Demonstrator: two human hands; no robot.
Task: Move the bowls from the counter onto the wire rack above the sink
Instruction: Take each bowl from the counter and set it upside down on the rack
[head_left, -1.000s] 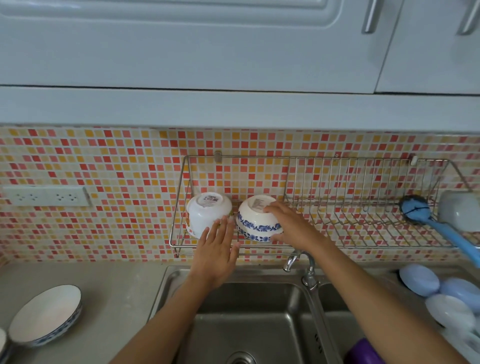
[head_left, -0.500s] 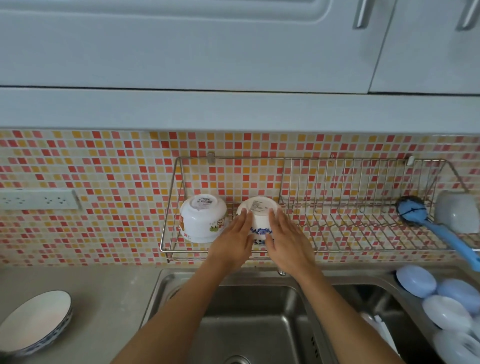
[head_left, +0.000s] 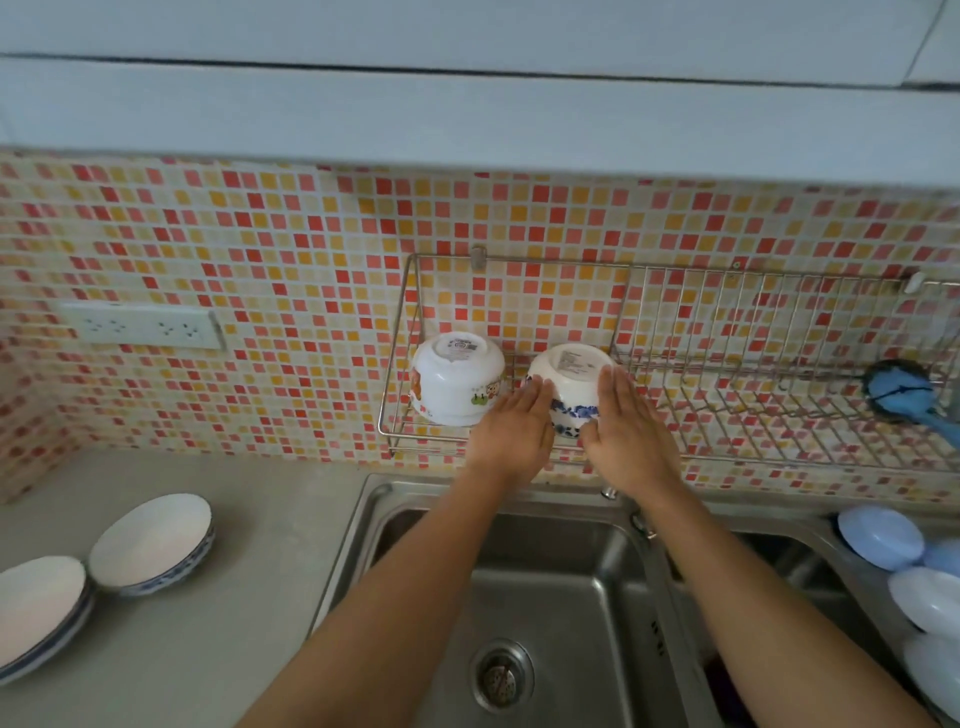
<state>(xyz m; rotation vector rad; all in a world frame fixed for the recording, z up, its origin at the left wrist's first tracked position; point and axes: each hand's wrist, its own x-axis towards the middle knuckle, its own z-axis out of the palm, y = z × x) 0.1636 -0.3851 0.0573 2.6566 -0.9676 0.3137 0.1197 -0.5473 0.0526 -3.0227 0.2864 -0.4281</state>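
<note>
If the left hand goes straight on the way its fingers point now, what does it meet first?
The left hand lies flat against the upturned blue-patterned white bowl. Sliding past it, the fingertips would probably meet the wire rack back and the mosaic tile wall; depth is unclear.

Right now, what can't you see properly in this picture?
Head view only:
- Lower sides of the upside-down blue-patterned white bowl: covered by the left hand and right hand.
- Printed label on its base: too small to read.
- Stack of white plates: cut by the left edge.
- Blue dish brush: handle cut by the right edge.
</note>
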